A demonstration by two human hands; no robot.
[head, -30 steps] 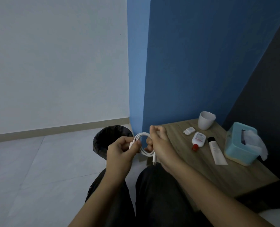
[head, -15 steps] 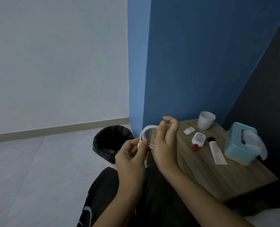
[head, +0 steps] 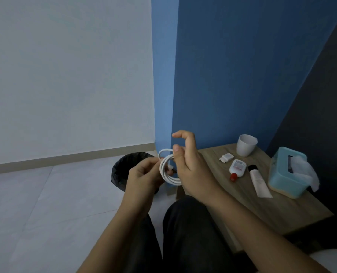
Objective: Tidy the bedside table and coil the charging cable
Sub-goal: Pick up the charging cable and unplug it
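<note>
1. Both forearms [head: 262,231] are bare as far as they show.
2. The left hand [head: 144,177] and right hand [head: 192,171] are bare as well.
3. Black trousers [head: 187,229] cover both legs [head: 195,255]; the cloth looks plain and matte.

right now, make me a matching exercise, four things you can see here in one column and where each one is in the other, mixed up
1 charging cable
2 white cup
3 tissue box
4 black bin

a on the floor left of the table
b back of the table, near the blue wall
c coiled, gripped by left hand and right hand
d right edge of the table, tissue poking out

Pairs: 1-c, 2-b, 3-d, 4-a
</note>
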